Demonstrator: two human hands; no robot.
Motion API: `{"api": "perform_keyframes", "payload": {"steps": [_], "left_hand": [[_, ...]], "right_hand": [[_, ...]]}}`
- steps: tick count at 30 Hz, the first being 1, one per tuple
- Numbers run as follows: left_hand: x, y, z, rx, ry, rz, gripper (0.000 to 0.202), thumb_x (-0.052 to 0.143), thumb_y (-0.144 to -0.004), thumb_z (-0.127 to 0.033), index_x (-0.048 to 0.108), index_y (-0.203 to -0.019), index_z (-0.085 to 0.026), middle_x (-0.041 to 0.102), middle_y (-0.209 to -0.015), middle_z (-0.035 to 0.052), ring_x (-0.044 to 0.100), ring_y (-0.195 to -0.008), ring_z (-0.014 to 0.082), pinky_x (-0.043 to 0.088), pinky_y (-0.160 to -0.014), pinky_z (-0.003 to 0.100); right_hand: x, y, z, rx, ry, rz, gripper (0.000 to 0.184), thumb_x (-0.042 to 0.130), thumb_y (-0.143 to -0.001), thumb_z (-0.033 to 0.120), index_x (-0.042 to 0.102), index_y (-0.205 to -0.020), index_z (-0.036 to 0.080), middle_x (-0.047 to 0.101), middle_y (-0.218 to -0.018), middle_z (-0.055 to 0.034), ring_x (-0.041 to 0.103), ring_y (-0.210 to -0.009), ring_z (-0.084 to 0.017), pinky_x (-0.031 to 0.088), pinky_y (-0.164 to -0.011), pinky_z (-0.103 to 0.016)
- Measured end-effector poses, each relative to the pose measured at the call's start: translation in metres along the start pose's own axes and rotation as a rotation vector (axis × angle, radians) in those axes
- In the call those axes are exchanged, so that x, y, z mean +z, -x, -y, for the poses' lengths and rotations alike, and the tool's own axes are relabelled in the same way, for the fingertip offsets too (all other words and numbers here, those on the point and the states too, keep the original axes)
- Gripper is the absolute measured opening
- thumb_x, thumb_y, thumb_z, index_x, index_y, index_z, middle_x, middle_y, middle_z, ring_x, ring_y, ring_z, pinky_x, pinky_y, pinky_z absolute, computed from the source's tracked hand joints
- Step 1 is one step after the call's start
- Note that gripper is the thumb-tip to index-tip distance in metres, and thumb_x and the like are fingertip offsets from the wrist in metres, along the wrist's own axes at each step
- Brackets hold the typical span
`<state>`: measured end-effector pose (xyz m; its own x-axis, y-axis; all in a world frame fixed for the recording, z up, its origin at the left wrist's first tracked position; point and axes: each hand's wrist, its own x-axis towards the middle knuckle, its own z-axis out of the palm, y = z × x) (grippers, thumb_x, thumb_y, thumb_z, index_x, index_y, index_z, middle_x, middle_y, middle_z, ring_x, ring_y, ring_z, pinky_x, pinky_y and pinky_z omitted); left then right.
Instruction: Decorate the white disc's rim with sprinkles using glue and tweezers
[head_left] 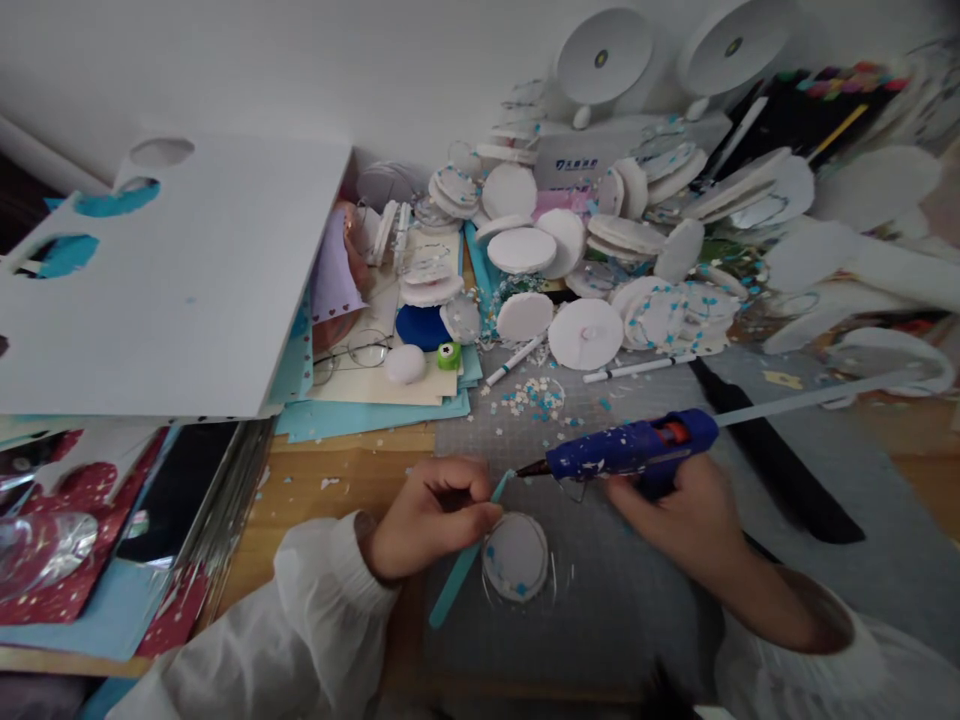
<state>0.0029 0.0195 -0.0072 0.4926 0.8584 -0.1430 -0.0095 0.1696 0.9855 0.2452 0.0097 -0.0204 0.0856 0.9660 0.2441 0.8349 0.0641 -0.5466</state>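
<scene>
Sleeves, disc between hands, right gripping glue gun

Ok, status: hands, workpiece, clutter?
Left hand pinching slim teal tool. Right hand gripping blue glue gun, nozzle near tool's tip. White disc on grey mat; loose bits beyond.

left sleeve: off-white, creased, gathered cuff | right sleeve: off-white, loose | left hand: bare | right hand: bare

Right hand gripping blue glue gun, nozzle just beside tip of teal tweezers (pinched in left hand); white disc on grey mat.
</scene>
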Motion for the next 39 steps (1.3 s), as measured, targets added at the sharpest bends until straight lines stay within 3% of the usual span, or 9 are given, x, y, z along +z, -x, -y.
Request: {"api": "perform_keyframes", "payload": {"steps": [5,11,22,29,35,39], "left_hand": [[-0.0005,-0.0002,0.0004,0.018,-0.007,0.003,0.034,0.061,-0.075,-0.026,0.038,-0.052,-0.017,0.035,-0.057,-0.003,0.032,-0.055,0.0098,0.025,-0.053,0.025],[-0.0005,-0.0012,0.0015,0.039,0.022,0.014,0.032,0.061,-0.075,-0.022,0.038,-0.053,-0.016,0.034,-0.057,-0.004,0.031,-0.055,0.009,0.024,-0.053,0.024],[-0.0001,-0.0009,-0.0004,0.036,0.02,0.026,0.033,0.06,-0.076,-0.02,0.037,-0.052,-0.016,0.034,-0.057,-0.0042,0.031,-0.055,0.0088,0.023,-0.052,0.025],[-0.0005,-0.0005,0.0004,0.027,0.023,0.019,0.033,0.06,-0.075,-0.022,0.037,-0.052,-0.016,0.034,-0.056,-0.0042,0.031,-0.055,0.009,0.024,-0.053,0.025],[0.0002,-0.0013,0.0011,0.035,0.006,0.01,0.033,0.061,-0.074,-0.022,0.038,-0.052,-0.016,0.035,-0.057,-0.0041,0.032,-0.055,0.009,0.025,-0.053,0.024],[-0.0006,-0.0011,0.0012,0.03,0.02,0.016,0.033,0.062,-0.075,-0.024,0.041,-0.051,-0.016,0.037,-0.055,-0.0036,0.033,-0.054,0.0091,0.026,-0.053,0.024]], "right_hand": [[-0.0011,-0.0012,0.0037,0.018,0.021,0.006,0.023,0.055,-0.063,0.038,0.042,-0.05,0.025,0.043,-0.037,0.0039,0.041,-0.033,-0.013,0.03,-0.036,-0.025],[-0.0024,-0.001,0.0042,0.065,0.01,0.049,0.022,0.054,-0.062,0.038,0.045,-0.049,0.023,0.049,-0.039,0.0015,0.046,-0.035,-0.014,0.033,-0.037,-0.025],[-0.0015,-0.0025,0.0034,0.026,0.029,0.027,0.031,0.053,-0.062,0.038,0.033,-0.042,0.025,0.036,-0.032,0.004,0.035,-0.03,-0.011,0.024,-0.035,-0.025],[0.0006,-0.0015,0.0013,0.017,0.016,0.005,0.021,0.054,-0.063,0.037,0.044,-0.05,0.023,0.046,-0.038,0.002,0.043,-0.034,-0.013,0.031,-0.037,-0.026],[-0.0002,-0.0003,-0.0014,-0.015,0.055,0.012,0.023,0.053,-0.064,0.038,0.041,-0.05,0.024,0.044,-0.037,0.0026,0.042,-0.033,-0.013,0.031,-0.037,-0.026],[0.0017,-0.0013,-0.0027,-0.055,0.119,-0.043,0.02,0.054,-0.065,0.043,0.053,-0.065,0.022,0.055,-0.05,-0.0011,0.053,-0.045,-0.018,0.039,-0.044,-0.029]]}}
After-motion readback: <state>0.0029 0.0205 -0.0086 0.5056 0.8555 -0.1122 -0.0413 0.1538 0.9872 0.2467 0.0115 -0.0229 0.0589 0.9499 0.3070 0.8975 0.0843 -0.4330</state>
